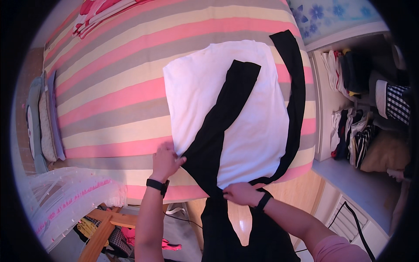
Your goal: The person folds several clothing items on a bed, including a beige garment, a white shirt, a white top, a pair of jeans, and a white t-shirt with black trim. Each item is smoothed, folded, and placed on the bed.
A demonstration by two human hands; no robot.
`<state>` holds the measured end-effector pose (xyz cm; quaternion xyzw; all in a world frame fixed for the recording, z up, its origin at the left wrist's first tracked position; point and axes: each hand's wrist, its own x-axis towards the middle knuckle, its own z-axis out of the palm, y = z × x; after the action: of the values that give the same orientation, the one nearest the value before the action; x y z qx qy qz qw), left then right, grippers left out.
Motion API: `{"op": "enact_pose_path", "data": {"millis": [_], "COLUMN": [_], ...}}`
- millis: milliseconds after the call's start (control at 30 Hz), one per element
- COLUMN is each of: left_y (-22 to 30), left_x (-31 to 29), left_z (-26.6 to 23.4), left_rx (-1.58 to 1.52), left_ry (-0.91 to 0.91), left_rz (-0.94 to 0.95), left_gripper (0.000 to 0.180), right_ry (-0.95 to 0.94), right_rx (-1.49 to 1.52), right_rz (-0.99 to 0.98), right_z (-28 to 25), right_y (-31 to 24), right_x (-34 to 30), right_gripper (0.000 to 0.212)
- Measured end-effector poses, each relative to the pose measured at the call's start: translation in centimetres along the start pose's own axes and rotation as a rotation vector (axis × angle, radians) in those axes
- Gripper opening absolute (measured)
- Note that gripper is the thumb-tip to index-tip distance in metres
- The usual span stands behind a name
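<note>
A long-sleeved shirt with a white body and black sleeves lies spread on the striped bed. One black sleeve crosses over the white body; the other black sleeve runs along its right side. My left hand rests at the shirt's left edge by the black shoulder, thumb and fingers apart. At the shirt's near edge, my right hand is closed on the black collar area, its fingertips partly hidden. A dark band is on each wrist.
Under the shirt is the pink, grey and cream bed cover. Folded red-and-white cloth lies at the far left. An open cabinet with stacked clothes stands at right. White netting and a wooden frame are at lower left.
</note>
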<state>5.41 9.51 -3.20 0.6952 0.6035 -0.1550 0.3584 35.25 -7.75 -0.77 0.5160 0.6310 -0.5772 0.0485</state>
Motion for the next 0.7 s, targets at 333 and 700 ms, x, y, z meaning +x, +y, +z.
{"op": "enact_pose_path", "data": {"millis": [333, 700], "left_y": [0.9, 3.3], "left_x": [18.0, 24.0], "left_z": [-10.3, -16.8], "left_rx": [-1.011, -1.139], "left_ry": [0.552, 0.018], "left_rz": [0.064, 0.275], "left_gripper": [0.037, 0.005], "right_ry": [1.321, 1.18], "right_rx": [-0.239, 0.493], "right_rz": [0.204, 0.27], "right_z": [-24.1, -40.7], "right_y": [13.9, 22.3], "right_x": [2.1, 9.7], "right_gripper": [0.057, 0.067]}}
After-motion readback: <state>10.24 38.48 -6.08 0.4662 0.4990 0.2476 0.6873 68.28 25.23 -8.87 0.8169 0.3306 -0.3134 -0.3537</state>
